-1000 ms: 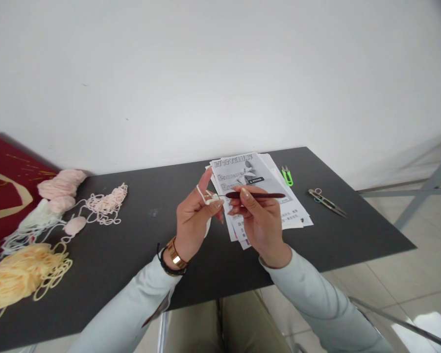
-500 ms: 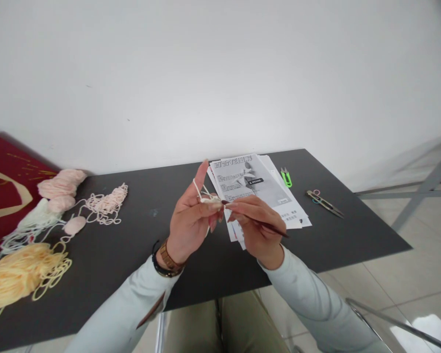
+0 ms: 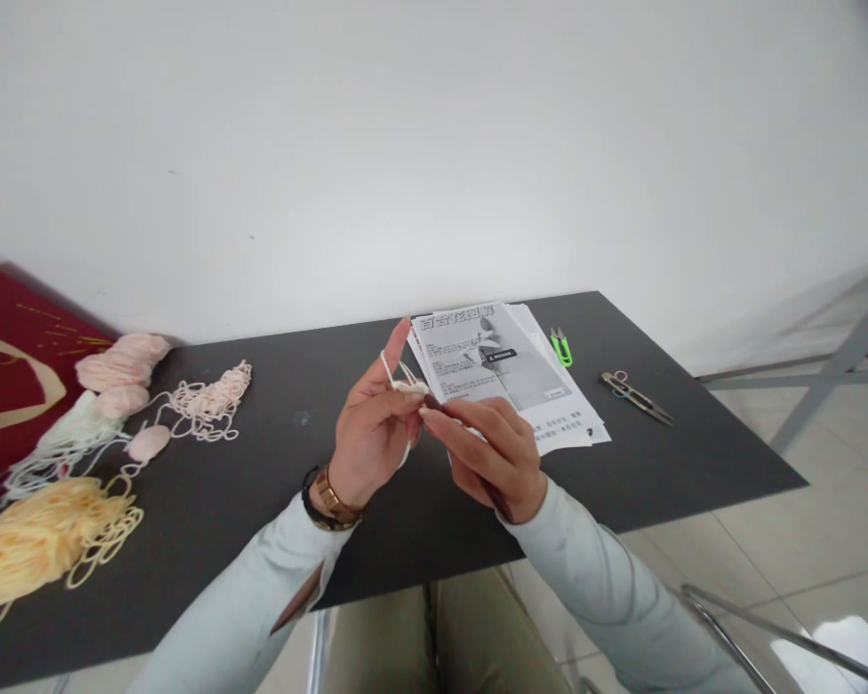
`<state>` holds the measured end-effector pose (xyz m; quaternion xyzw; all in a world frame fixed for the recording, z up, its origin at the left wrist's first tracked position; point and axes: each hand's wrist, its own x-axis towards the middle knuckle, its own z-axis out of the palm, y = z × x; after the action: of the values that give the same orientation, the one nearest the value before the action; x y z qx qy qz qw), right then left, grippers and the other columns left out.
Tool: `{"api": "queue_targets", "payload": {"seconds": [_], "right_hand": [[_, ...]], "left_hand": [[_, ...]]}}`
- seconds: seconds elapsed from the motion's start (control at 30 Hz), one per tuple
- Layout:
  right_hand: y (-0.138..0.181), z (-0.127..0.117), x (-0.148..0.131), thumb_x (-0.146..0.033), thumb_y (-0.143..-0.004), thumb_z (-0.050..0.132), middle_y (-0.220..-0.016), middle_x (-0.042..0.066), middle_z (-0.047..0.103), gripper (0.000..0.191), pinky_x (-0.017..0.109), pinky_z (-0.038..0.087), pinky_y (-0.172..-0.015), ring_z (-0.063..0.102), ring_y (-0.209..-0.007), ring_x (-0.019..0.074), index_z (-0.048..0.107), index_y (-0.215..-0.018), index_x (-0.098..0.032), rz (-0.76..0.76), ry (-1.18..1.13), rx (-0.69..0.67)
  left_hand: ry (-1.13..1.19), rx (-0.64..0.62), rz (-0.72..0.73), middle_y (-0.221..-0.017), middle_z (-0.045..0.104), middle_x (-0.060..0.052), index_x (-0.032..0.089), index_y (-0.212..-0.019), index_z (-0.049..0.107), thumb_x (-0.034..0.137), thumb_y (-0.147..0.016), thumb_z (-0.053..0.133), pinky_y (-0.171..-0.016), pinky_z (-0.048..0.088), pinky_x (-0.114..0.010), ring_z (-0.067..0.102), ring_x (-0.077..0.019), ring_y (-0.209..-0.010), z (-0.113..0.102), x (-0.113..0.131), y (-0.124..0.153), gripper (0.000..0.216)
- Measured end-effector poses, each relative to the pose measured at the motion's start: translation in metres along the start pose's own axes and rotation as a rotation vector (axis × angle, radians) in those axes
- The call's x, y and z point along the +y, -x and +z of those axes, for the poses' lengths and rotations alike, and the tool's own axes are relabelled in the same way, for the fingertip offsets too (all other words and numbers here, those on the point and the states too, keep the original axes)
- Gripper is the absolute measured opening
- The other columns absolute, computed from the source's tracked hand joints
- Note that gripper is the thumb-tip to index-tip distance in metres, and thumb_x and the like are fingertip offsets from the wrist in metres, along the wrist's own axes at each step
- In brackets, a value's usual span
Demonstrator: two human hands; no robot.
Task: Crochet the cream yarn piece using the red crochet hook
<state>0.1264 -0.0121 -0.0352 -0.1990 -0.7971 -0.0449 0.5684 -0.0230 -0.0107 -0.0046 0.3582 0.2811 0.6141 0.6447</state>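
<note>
My left hand (image 3: pixel 371 431) is raised over the dark table (image 3: pixel 275 501), its index finger pointing up with cream yarn (image 3: pixel 394 378) looped over it. Thumb and other fingers pinch a small cream crochet piece (image 3: pixel 409 387). My right hand (image 3: pixel 488 453) is closed around a dark red crochet hook (image 3: pixel 496 499). The hook's tip meets the piece between my fingertips, and its handle slants back towards my right wrist, mostly hidden by the fingers.
Printed instruction sheets (image 3: pixel 506 376) lie behind my hands. Green thread snips (image 3: pixel 561 347) and small metal scissors (image 3: pixel 635 396) sit to their right. Yellow yarn (image 3: pixel 40 545), pink yarn (image 3: pixel 209 400) and pink balls (image 3: pixel 120 361) are at the left, beside a red board (image 3: pixel 7 376).
My right hand has turned the hook from lying level and pointing right to slanting down towards my wrist, and has drawn closer to my left hand. The left hand stays raised.
</note>
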Motion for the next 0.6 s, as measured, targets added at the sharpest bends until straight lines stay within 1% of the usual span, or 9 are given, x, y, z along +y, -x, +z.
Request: {"api": "queue_targets", "payload": {"seconds": [0.1,0.23,0.33,0.4,0.47,0.5,0.53,0.57,0.6], "right_hand": [[0.000,-0.004,0.001,-0.013,-0.090,0.053,-0.103,0.010,0.073,0.044,0.032,0.058,-0.068,0.067,-0.087,0.0191,0.056,-0.133,-0.025,-0.018,-0.058,-0.014],[-0.003,0.000,-0.001,-0.007,-0.085,0.060,-0.101,0.008,0.074,0.043,0.032,0.056,-0.067,0.068,-0.081,0.0175,0.065,-0.122,-0.027,0.152,-0.239,0.083],[-0.006,0.008,0.000,-0.012,-0.084,0.064,-0.091,0.004,0.075,0.029,0.030,0.055,-0.060,0.067,-0.073,0.0162,0.073,-0.106,-0.029,0.403,-0.478,0.214],[-0.009,0.013,0.002,-0.020,-0.086,0.065,-0.084,0.003,0.074,0.018,0.026,0.048,-0.047,0.064,-0.062,0.0143,0.075,-0.097,-0.028,0.617,-0.644,0.263],[-0.010,0.015,0.004,-0.024,-0.087,0.064,-0.079,0.002,0.073,0.014,0.023,0.041,-0.039,0.059,-0.052,0.0119,0.075,-0.094,-0.027,0.750,-0.696,0.296],[-0.011,0.015,0.003,-0.023,-0.087,0.064,-0.078,0.001,0.073,0.014,0.024,0.044,-0.042,0.060,-0.054,0.0124,0.075,-0.094,-0.027,0.751,-0.657,0.305],[-0.010,0.014,0.003,-0.019,-0.086,0.065,-0.080,0.002,0.074,0.015,0.027,0.051,-0.051,0.064,-0.062,0.0142,0.075,-0.094,-0.027,0.707,-0.577,0.310],[-0.009,0.013,0.001,-0.015,-0.085,0.064,-0.085,0.003,0.074,0.020,0.031,0.055,-0.063,0.067,-0.072,0.0165,0.074,-0.097,-0.027,0.617,-0.478,0.273],[-0.008,0.012,0.000,-0.011,-0.084,0.063,-0.090,0.005,0.074,0.027,0.032,0.056,-0.067,0.067,-0.077,0.0174,0.073,-0.103,-0.027,0.474,-0.375,0.208]], "left_hand": [[0.066,-0.076,-0.077,-0.052,0.056,0.005,0.024,-0.143,0.046,0.007,-0.066,0.059,-0.046,0.039,-0.018,0.047,-0.0080,-0.046,0.001,0.008,0.001,0.080],[-0.018,-0.099,-0.034,-0.056,0.058,0.004,0.030,-0.148,0.037,0.011,-0.069,0.065,-0.042,0.037,-0.019,0.046,-0.0078,-0.043,0.000,0.011,0.004,0.086],[-0.123,-0.112,0.075,-0.054,0.058,0.005,0.032,-0.149,0.033,0.014,-0.071,0.069,-0.042,0.039,-0.020,0.047,-0.0084,-0.042,-0.003,0.009,0.003,0.088],[-0.198,-0.106,0.148,-0.055,0.059,0.004,0.032,-0.147,0.039,0.015,-0.074,0.070,-0.042,0.039,-0.021,0.048,-0.0093,-0.042,-0.006,0.006,0.002,0.081],[-0.300,-0.062,0.235,-0.056,0.061,0.004,0.029,-0.140,0.050,0.016,-0.076,0.071,-0.043,0.040,-0.022,0.050,-0.0103,-0.044,-0.008,0.001,0.001,0.069],[-0.348,-0.024,0.280,-0.056,0.062,0.004,0.028,-0.136,0.055,0.016,-0.076,0.071,-0.044,0.041,-0.023,0.050,-0.0104,-0.045,-0.009,-0.002,0.000,0.063],[-0.378,0.017,0.317,-0.056,0.061,0.004,0.027,-0.133,0.058,0.015,-0.077,0.071,-0.046,0.041,-0.023,0.050,-0.0102,-0.046,-0.009,-0.005,0.000,0.059],[-0.383,0.052,0.333,-0.055,0.061,0.005,0.027,-0.132,0.058,0.014,-0.077,0.071,-0.047,0.042,-0.023,0.050,-0.0097,-0.046,-0.008,-0.007,0.000,0.058],[-0.360,0.074,0.328,-0.055,0.059,0.006,0.027,-0.134,0.056,0.014,-0.077,0.070,-0.048,0.042,-0.023,0.049,-0.0094,-0.046,-0.007,-0.009,0.000,0.060]]}}
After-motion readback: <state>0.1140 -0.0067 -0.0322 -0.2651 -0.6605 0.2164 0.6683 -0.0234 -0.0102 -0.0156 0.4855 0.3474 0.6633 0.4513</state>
